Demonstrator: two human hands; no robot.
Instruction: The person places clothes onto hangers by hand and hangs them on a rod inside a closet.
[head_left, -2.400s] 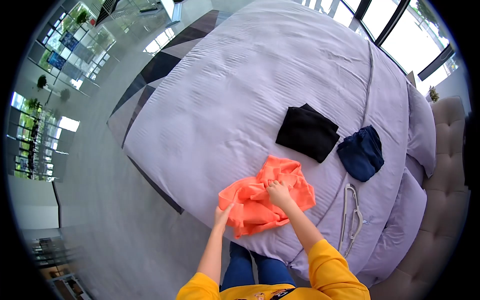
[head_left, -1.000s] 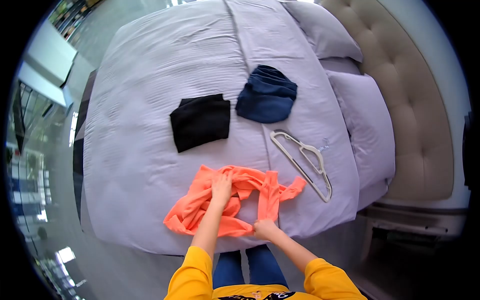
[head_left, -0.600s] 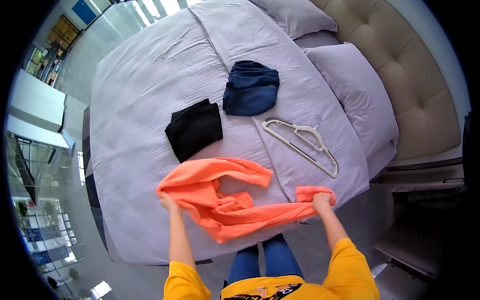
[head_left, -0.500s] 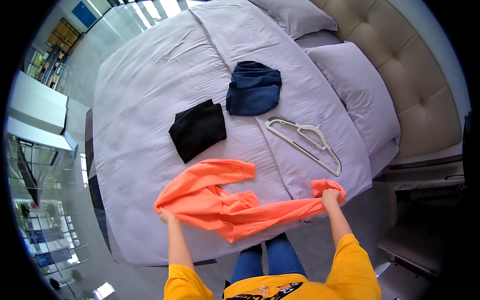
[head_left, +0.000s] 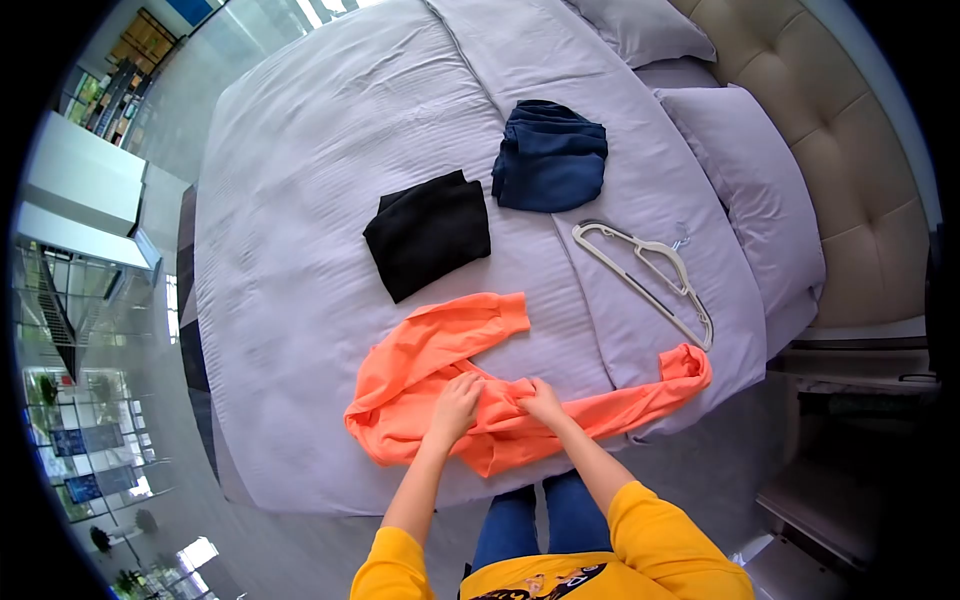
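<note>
An orange sweatshirt (head_left: 400, 360) lies crumpled along the near edge of the bed, one long sleeve bent up at the back and the other stretched off to the right. My left hand (head_left: 457, 405) has its fingers curled on the fabric near the middle. A short way to the right, my right hand (head_left: 540, 402) pinches a fold of the same sweatshirt. Beyond it sit a folded black garment (head_left: 430, 235) and a folded dark blue garment (head_left: 550, 158). Two hangers (head_left: 650, 280), white and grey, lie together past the right sleeve's cuff.
The bed (head_left: 290, 220) has a pale lilac cover and pillows (head_left: 745, 180) against a tufted beige headboard (head_left: 850, 150). At the right stands a bedside unit (head_left: 840, 360) with open shelving. Grey floor (head_left: 175, 400) runs along the left.
Both hands have left the sweatshirt's outer ends and come together at its middle. The right sleeve end now rests on the bed. The view has shifted slightly.
</note>
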